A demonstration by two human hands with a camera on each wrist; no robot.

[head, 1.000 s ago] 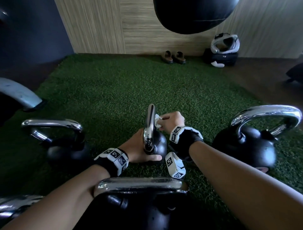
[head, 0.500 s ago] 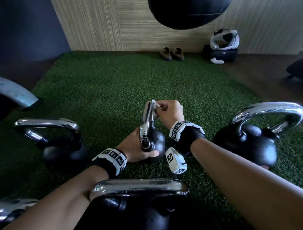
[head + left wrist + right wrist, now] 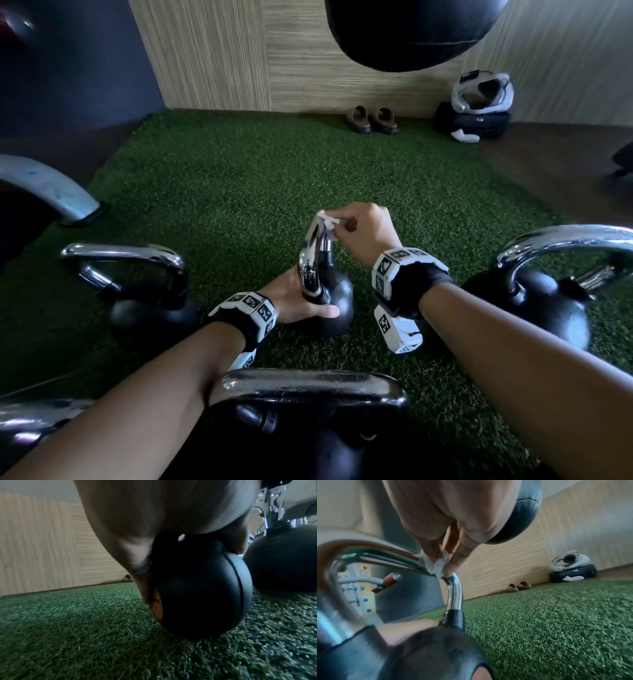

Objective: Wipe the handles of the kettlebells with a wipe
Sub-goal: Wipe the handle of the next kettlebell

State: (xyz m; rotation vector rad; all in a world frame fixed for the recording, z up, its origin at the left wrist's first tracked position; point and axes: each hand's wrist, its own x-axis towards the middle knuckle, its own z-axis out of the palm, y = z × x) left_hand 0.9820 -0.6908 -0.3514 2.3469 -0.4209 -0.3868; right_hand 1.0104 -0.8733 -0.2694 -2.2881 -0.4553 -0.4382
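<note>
So my left hand (image 3: 298, 301) is cupped round the small kettlebell (image 3: 334, 298) on the turf, steadying it. Right hand (image 3: 368, 229) pinches the wipe (image 3: 325, 221) on top of its handle (image 3: 310, 257). Mid-wipe, I'd say; next I'd drag it down the far leg.

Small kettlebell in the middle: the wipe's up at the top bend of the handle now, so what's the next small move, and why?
Probably draw the wipe along the top bar of the chrome handle. The right hand pinches it at the far corner, so the bar looks unwiped in this stroke. The left hand holds the small kettlebell steady.
</note>
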